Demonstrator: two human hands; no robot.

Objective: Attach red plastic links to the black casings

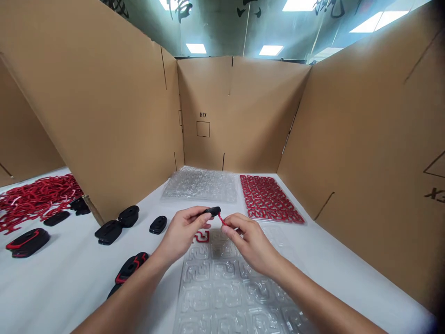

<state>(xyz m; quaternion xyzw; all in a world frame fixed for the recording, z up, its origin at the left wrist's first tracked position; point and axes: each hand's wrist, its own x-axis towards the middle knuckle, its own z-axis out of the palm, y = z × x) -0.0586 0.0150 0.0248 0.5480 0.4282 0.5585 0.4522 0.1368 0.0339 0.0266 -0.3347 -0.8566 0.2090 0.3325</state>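
Observation:
Over the far end of a clear moulded plastic tray (227, 290), both hands meet. Between thumb and fingers, my left hand (181, 232) holds a small black plastic piece (214, 211), tilted edge-on. My right hand (252, 241) pinches a thin red plastic trim piece (221, 220), whose far end touches or nearly touches the black piece; whether they are joined I cannot tell. Below the left fingers, a red trim piece (202, 236) lies in one of the tray's far-left pockets. The other visible pockets show only clear plastic.
Behind stand stacked clear trays (200, 185) and a tray full of red trim pieces (269, 197). Black pieces (158, 224), some with red trim (130, 269), lie to the left. Further left is a red heap (45, 195). Cardboard walls (243, 116) enclose the back and sides.

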